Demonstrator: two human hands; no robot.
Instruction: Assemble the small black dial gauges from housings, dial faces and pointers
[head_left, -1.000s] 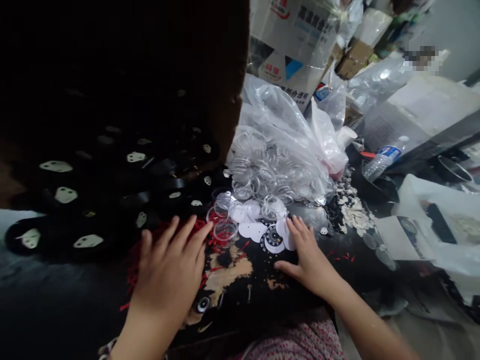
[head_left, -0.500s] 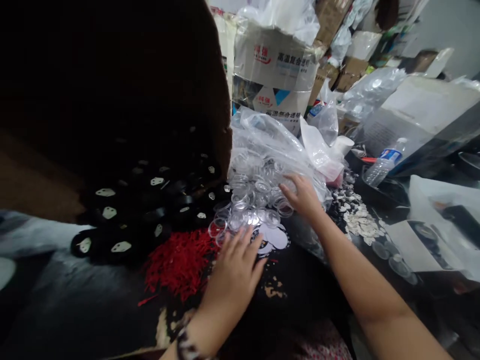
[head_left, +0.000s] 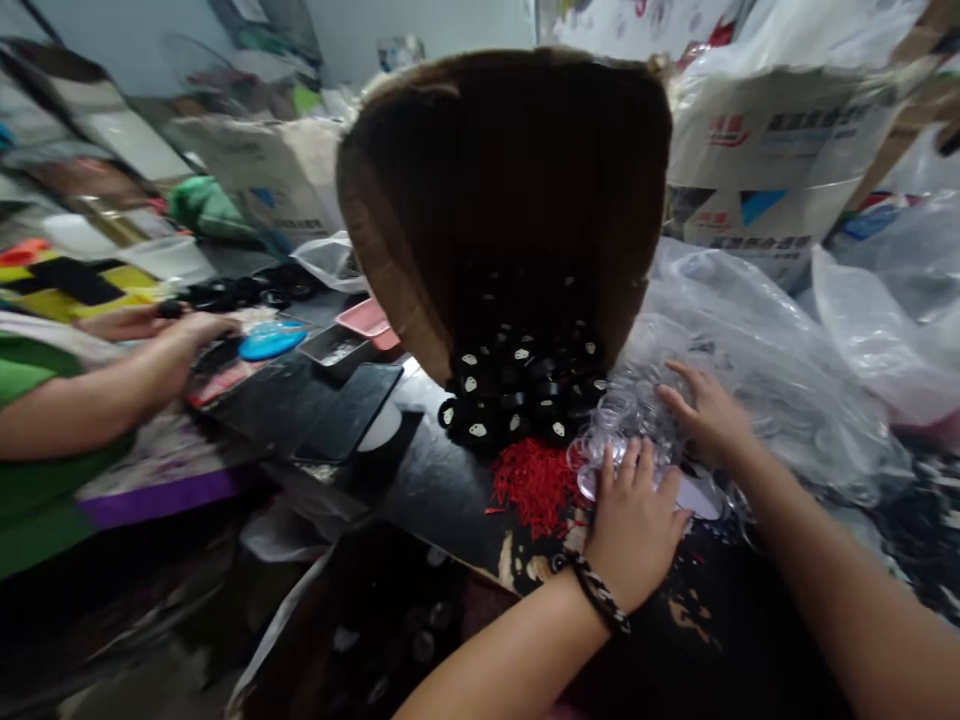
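My left hand (head_left: 634,522) lies flat, fingers apart, on clear plastic discs (head_left: 619,432) at the near edge of a pile spilling from a clear plastic bag (head_left: 765,360). A braided band is on its wrist. My right hand (head_left: 709,413) reaches into the same pile, fingers spread over the discs; whether it grips one is hidden. Just left of my left hand is a heap of small red pieces (head_left: 534,478). Behind that, black round parts with white labels (head_left: 517,400) pour out of a tipped brown cardboard box (head_left: 495,190).
A co-worker's arm in a green sleeve (head_left: 97,385) reaches over a dark tray at the left, beside a blue lid (head_left: 271,341) and a pink tray (head_left: 366,318). A printed carton (head_left: 765,170) and more plastic bags (head_left: 892,320) stand at the back right.
The view has swung left, bringing in the co-worker and the whole box. My right hand stays in the disc pile; my left hand has moved up onto the discs.
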